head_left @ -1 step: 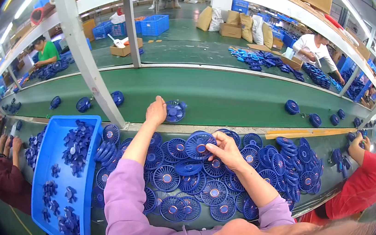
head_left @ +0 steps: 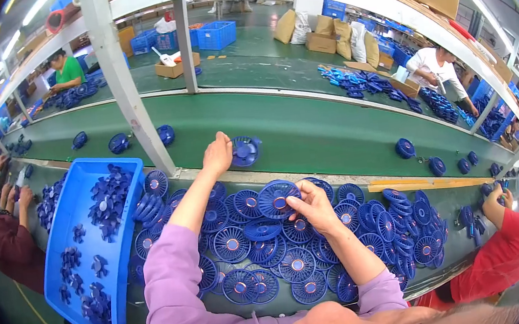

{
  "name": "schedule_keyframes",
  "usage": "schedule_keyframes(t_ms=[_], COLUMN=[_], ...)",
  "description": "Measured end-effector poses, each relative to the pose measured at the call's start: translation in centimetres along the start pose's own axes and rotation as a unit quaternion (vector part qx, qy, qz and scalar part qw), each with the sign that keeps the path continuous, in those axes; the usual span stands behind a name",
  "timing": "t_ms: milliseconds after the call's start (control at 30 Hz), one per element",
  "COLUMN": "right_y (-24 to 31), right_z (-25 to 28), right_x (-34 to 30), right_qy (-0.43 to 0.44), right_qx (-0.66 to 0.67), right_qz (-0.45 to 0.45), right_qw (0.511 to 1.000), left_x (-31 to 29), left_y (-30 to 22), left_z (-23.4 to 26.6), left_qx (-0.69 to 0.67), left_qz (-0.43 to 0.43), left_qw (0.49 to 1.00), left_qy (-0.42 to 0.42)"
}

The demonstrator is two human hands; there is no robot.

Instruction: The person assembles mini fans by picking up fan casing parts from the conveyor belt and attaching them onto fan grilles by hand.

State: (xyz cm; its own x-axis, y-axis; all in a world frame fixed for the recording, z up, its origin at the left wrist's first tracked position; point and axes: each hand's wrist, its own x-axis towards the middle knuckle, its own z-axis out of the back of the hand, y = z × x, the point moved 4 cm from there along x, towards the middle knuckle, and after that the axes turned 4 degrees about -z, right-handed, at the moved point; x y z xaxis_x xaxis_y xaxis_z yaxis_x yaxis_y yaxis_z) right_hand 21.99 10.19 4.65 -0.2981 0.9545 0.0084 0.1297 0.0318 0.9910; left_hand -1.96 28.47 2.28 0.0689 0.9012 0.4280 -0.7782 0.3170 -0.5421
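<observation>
My left hand (head_left: pixel 216 154) reaches over the green conveyor belt, its fingers closed at the left edge of a round blue fan housing (head_left: pixel 246 151). Whether that housing is lifted or rests on the belt I cannot tell. Between thumb and fingers, my right hand (head_left: pixel 313 207) holds a round blue fan guard (head_left: pixel 278 199) with fine spokes and an orange-ringed centre. It is tilted just above a broad heap of similar fan guards (head_left: pixel 297 264) spread across the bench in front of me.
A blue tray (head_left: pixel 119 306) with small blue fan blades (head_left: pixel 109 201) stands at my left. More fan housings (head_left: pixel 405 148) lie along the belt (head_left: pixel 308 137). A grey post (head_left: pixel 125 81) rises beside the belt. A person in red (head_left: pixel 500 250) works at my right, another in maroon (head_left: pixel 6 245) at left.
</observation>
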Motion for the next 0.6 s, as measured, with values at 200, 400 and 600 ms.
schedule_keyframes(t_ms=[200, 400, 600], right_y=[2.5, 5.0, 5.1], right_z=[-0.4, -3.5, -4.4], right_x=[-0.6, -1.1, -0.7], right_qy=[-0.01, -0.018, -0.156], right_qx=[0.052, 0.038, -0.319], right_qz=[0.062, 0.094, 0.232], right_qw=[0.997, 0.995, 0.906], left_x=[-8.0, -13.7, -14.3], left_y=[-5.8, -9.5, -12.4], left_z=[6.4, 4.7, 2.3], left_qx=[-0.503, -0.796, -0.867], left_qz=[0.078, 0.164, 0.165], left_qw=[0.858, 0.578, 0.46], left_qy=[-0.075, -0.075, 0.098])
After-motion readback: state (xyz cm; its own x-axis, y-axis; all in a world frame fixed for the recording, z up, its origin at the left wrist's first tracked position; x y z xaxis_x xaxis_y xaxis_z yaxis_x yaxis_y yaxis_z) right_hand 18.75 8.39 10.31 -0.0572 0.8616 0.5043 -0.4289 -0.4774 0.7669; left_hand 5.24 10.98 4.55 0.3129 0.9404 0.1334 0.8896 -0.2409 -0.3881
